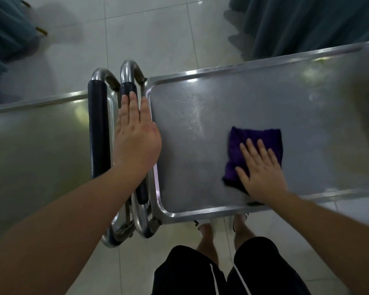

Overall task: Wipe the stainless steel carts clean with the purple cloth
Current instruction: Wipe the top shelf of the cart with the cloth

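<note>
Two stainless steel carts stand end to end, handles meeting in the middle. The right cart point(222, 96) has a flat top with a raised rim. On it lies the folded purple cloth point(254, 143), near the front edge. My right hand point(262, 171) presses flat on the cloth's near part, fingers spread. My left hand point(136, 137) rests flat, fingers straight, over the right cart's black-padded handle point(128, 88) and left rim. The left cart point(41, 145) shows its top and its own black-padded handle point(98, 128).
Pale tiled floor point(147, 35) lies beyond and below the carts. Dark teal drapes hang at the back right point(296, 24) and far left point(4, 28). My legs in black shorts point(211, 271) stand close to the right cart's front edge.
</note>
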`<state>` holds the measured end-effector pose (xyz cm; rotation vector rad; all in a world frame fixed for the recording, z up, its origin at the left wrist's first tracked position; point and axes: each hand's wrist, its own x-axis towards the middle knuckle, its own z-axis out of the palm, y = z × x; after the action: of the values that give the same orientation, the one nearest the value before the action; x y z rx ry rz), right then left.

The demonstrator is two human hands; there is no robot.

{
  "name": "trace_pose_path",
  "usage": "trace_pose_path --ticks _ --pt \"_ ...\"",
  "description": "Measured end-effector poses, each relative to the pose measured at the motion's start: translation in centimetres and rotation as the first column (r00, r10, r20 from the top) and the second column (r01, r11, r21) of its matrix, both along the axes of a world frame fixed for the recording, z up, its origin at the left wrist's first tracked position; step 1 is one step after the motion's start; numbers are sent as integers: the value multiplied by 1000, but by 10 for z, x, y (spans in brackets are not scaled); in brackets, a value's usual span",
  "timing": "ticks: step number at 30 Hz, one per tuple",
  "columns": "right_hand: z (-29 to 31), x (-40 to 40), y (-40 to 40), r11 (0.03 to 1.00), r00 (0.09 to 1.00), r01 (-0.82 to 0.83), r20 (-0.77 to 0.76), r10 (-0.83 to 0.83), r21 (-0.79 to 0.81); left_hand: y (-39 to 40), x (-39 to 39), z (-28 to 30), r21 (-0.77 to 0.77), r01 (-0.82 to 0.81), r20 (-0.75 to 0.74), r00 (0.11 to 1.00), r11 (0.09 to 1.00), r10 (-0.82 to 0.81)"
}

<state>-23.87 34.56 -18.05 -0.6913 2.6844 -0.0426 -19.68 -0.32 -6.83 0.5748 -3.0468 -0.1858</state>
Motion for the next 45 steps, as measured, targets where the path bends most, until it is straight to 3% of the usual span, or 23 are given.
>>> trace_pose_path --ticks 4,9,14,18,21,22,25,29,36,45 --pt "-3 46 27 995 996 -92 17 91 29 -1 -3 -1 16 -18 -28 999 1000 19" --pt "6 37 0 994 997 71 28 -69 -78 -2 -1 -6 -37 -2 -19 1000 999 1" --pt "-7 47 -21 994 995 104 12 -104 -30 -1 1 -7 -179 140 31 990 974 -137" --pt "-9 44 -13 993 996 91 5 -91 -81 3 0 -2 -320 401 140 916 858 -376" --pt "-12 39 -6 991 999 51 -10 -52 -120 14 -2 -2 -357 678 275 733 642 -622" --pt "-12 37 -3 992 999 34 -17 -36 -125 23 -6 -2 -328 716 316 698 617 -642" --pt "-14 29 10 992 1000 -14 -28 11 -125 68 -20 -1 -212 636 345 759 742 -551" --pt "-15 8 46 990 999 -31 -32 27 -136 135 -29 -9 -78 470 227 867 879 -443" --pt "-17 -36 140 989 995 -39 -94 26 -144 226 -43 -37 73 314 222 920 947 -322" --pt "-13 -109 281 994 992 -56 -121 45 -89 307 -80 -62 194 -33 202 979 980 -7"
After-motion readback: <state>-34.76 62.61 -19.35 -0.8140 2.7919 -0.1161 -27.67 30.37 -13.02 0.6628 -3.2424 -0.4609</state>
